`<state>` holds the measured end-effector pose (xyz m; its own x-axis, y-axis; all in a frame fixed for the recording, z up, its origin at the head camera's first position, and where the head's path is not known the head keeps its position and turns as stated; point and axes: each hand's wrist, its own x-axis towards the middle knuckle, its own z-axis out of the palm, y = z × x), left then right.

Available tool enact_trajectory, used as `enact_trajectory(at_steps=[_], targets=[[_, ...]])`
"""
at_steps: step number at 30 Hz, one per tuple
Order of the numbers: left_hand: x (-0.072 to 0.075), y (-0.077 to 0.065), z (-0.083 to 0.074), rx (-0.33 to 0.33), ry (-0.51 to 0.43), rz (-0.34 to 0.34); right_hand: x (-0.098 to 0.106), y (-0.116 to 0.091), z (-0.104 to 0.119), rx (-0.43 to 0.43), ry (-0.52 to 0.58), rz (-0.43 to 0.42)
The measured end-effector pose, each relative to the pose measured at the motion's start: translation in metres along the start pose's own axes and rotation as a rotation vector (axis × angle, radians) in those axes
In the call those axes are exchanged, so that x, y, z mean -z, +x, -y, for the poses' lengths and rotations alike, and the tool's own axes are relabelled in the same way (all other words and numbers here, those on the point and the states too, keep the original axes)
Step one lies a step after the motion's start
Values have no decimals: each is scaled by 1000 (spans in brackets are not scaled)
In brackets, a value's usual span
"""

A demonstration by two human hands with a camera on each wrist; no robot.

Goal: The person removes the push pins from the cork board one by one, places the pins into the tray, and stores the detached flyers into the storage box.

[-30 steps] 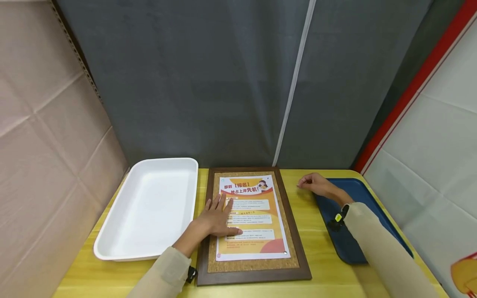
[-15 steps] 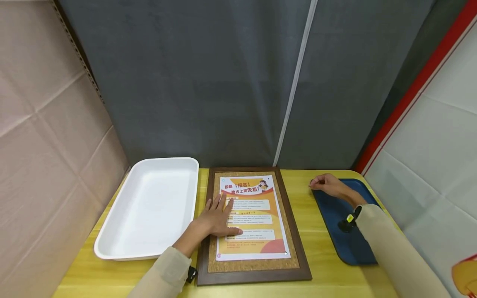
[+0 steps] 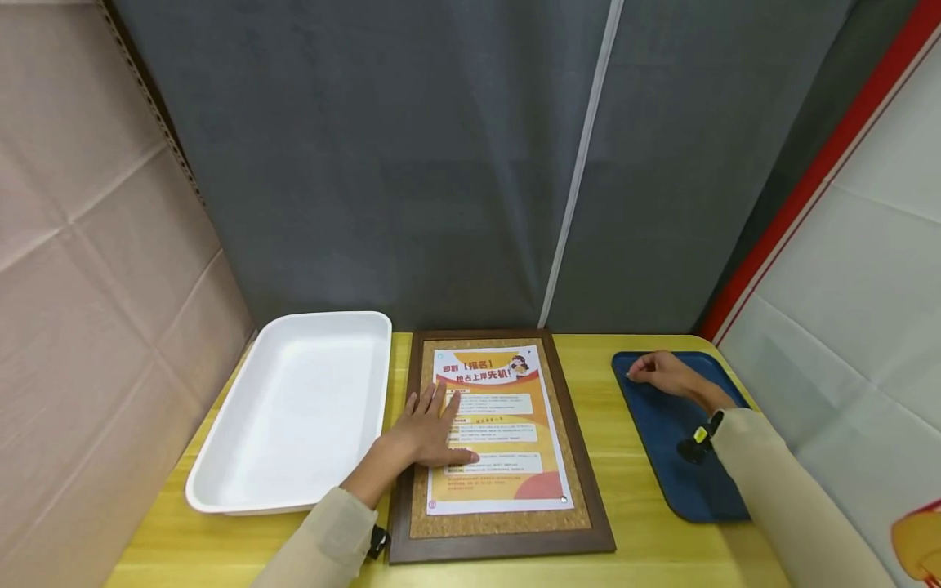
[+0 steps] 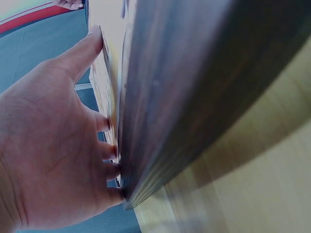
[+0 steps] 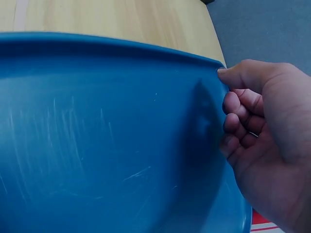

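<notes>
My left hand [image 3: 425, 433] lies with fingers spread on a printed orange-and-white poster [image 3: 547, 487], which lies on a brown-framed corkboard [image 3: 500, 523]. In the left wrist view, the fingertips of the left hand [image 4: 53, 145] meet the board's face beside its dark frame [image 4: 170, 87]. Small pin-like dots show at some of the poster's corners. My right hand [image 3: 664, 373] is over the far left part of a dark blue tray [image 3: 665, 457]. Its fingers are curled, with the thumb [image 5: 252, 75] near the tray's rim in the right wrist view; I cannot tell if they pinch something small.
A deep white tray [image 3: 294, 416] stands left of the board, on the yellow wood-grain table [image 3: 599, 408]. A grey curtain [image 3: 412, 180] closes off the back. Pale panels flank both sides, the right one [image 3: 867, 286] edged in red.
My right hand has moved rightward and slightly down, from the table beside the blue tray to over the tray. The left hand, poster and board have stayed in place.
</notes>
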<state>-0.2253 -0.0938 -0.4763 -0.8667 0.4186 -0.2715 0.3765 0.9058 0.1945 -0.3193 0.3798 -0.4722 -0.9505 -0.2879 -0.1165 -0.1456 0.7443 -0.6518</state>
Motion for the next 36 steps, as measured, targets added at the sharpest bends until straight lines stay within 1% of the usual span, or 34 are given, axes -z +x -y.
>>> enact_trajectory(at_steps=[7, 13, 22, 28, 32, 36], targets=[[0, 0, 0, 0, -7, 4, 0, -1, -7, 4, -6, 25], [1, 1, 0, -1, -6, 9, 0, -2, -10, -1, -18, 27], [1, 1, 0, -4, -14, 13, -1, -2, -10, -35, -41, 31], [-1, 1, 0, -4, -16, 10, -1, -1, -10, -37, -45, 30], [-1, 1, 1, -9, -14, 6, -1, 0, -11, -56, -47, 24], [-1, 1, 1, -10, -13, 5, -2, 0, -10, -62, -52, -6]])
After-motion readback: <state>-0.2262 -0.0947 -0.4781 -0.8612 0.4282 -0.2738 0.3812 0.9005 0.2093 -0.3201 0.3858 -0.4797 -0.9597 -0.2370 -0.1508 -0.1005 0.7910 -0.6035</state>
